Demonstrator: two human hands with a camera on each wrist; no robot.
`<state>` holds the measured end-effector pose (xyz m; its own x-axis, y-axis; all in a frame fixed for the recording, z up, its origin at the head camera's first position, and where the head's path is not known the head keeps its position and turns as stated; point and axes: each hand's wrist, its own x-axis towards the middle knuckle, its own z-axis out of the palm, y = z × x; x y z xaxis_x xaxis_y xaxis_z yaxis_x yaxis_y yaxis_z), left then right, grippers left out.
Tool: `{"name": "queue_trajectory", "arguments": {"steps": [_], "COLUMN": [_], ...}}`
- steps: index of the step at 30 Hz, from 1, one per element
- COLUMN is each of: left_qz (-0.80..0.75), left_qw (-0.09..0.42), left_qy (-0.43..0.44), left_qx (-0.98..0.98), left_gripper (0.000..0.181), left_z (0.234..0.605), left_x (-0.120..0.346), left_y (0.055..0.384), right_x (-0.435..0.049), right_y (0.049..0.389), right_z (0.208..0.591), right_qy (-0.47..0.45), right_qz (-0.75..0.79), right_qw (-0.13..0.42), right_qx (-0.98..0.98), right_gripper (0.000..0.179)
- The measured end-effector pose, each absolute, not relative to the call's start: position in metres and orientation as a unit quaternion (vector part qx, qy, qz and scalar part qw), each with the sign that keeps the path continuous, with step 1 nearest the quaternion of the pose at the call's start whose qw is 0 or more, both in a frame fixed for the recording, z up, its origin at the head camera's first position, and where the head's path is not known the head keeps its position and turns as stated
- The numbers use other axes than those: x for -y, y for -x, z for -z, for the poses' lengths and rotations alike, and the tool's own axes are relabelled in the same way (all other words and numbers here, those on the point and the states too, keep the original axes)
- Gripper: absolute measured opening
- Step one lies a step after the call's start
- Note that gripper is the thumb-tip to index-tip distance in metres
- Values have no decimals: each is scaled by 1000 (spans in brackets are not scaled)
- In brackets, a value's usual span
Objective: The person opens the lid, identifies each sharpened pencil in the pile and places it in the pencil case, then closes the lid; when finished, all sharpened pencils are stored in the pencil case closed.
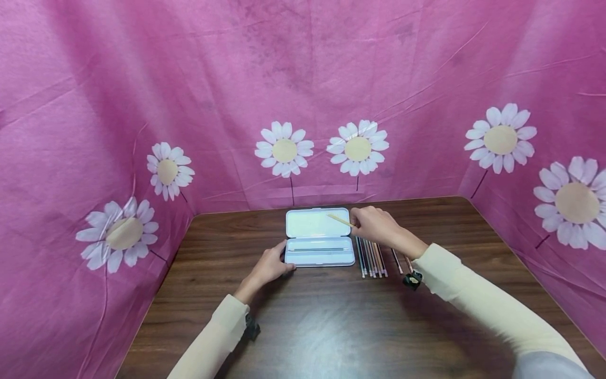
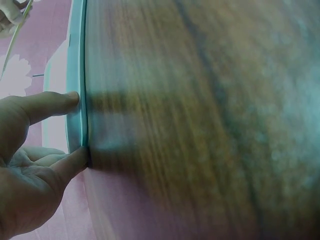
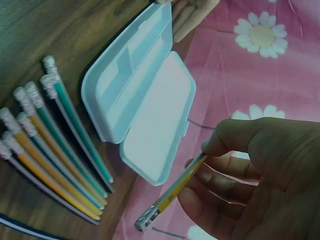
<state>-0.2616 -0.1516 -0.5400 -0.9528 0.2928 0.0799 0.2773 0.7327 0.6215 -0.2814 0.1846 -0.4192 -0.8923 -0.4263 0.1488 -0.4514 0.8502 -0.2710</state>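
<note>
A white pencil case (image 1: 319, 262) lies unfolded on the table, its lid (image 1: 312, 223) tipped back toward the curtain. One pencil (image 1: 317, 249) rests lengthwise inside the lower tray. My left hand (image 1: 269, 264) holds the case at its left end; in the left wrist view the thumb and a finger touch its edge. Above the right side of the lid, my right hand (image 1: 376, 225) pinches a yellow pencil (image 3: 172, 192) by its middle, the eraser end showing in the right wrist view. Several pencils (image 1: 371, 258) lie side by side right of the case.
A couple more pencils (image 1: 396, 261) lie further right, partly under the right forearm. The brown wooden table (image 1: 303, 326) backs onto a pink curtain (image 1: 227, 105) with white flowers. Each wrist wears a small dark device (image 1: 413, 280).
</note>
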Motion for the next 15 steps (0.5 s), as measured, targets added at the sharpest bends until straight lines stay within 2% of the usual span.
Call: {"name": "queue_trajectory", "arguments": {"steps": [5,10,15], "left_qz": [-337,-341,-343], "left_qw": [2,26,35], "left_qy": [-145,-124,-130], "left_qx": [-930,-931,-930], "left_gripper": [90,88,87], "left_z": [543,521,521], "left_x": [151,144,146], "left_y": [263,250,250], "right_x": [-169,-151,-135], "right_y": [284,286,289], "right_z": [411,401,394], "right_qy": [-266,-294,-322], "right_qz": [-129,-109,-85], "right_qw": [37,34,14], "right_qx": [955,949,943], "right_gripper": [10,10,14]}}
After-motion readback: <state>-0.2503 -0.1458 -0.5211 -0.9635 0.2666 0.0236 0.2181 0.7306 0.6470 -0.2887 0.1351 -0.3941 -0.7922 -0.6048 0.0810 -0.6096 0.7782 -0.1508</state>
